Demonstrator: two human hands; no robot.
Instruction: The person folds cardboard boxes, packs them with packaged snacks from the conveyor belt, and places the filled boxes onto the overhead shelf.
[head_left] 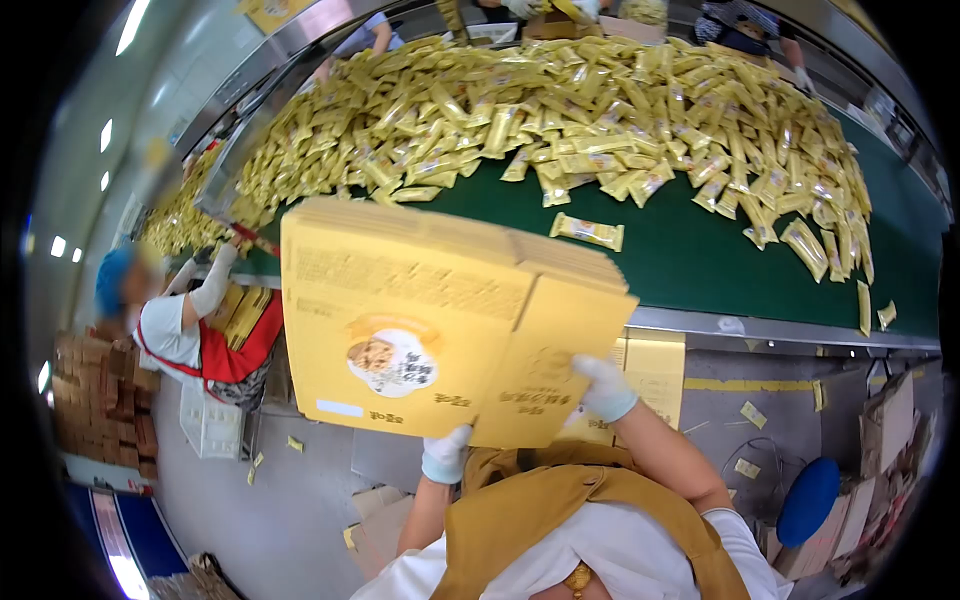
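A thick stack of flat yellow printed cartons (400, 310) is held up in front of my body, tilted, its many folded edges showing along the top. My gloved left hand (445, 455) grips the lower edge, its fingers partly hidden by the cardboard. Against the right-hand panel presses my gloved right hand (605, 388), closed around the side edge. Just beyond the stack, one yellow wrapped snack packet (587, 231) lies apart on the green conveyor belt (690, 260). More yellow cartons (655, 375) rest below the belt edge, behind my right hand.
A large heap of yellow packets (560, 110) covers the far belt. At left, a co-worker in a red apron (215, 345) works beside the belt; others stand across it. A blue stool (808, 500) and cardboard (885, 425) are at right. Stray packets (752, 414) lie on the floor.
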